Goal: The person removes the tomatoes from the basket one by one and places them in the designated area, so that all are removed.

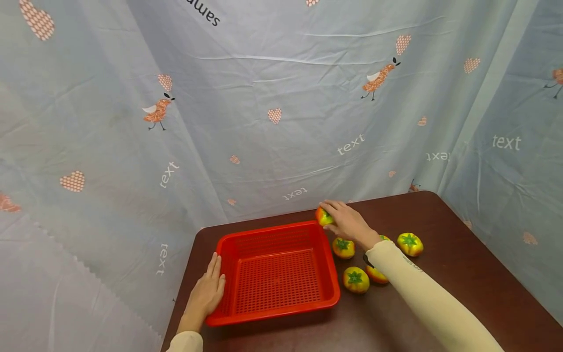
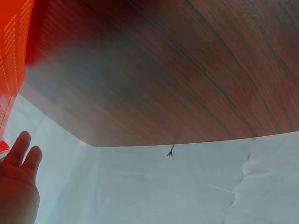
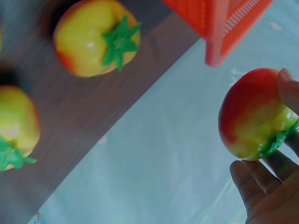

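A red plastic basket (image 1: pixel 277 281) with a perforated floor stands on the table, nothing lying in it. Along its left rim rests my left hand (image 1: pixel 207 289), fingers straight; the left wrist view shows only part of this hand (image 2: pixel 18 182) beside the basket wall (image 2: pixel 11 56). Over the basket's far right corner, my right hand (image 1: pixel 347 222) grips a yellow-and-red tomato (image 1: pixel 323 216) with a green star-shaped top. In the right wrist view, thumb and fingers hold this tomato (image 3: pixel 252 114) from two sides, near the basket's corner (image 3: pixel 215 46).
Right of the basket, several similar tomatoes lie on the dark wood table (image 1: pixel 444 264): one (image 1: pixel 344 248) close to the rim, one (image 1: pixel 356 280) nearer me, another (image 1: pixel 410 244) farther right. Two are partly covered by my right arm. A patterned curtain (image 1: pixel 281 146) hangs behind the table.
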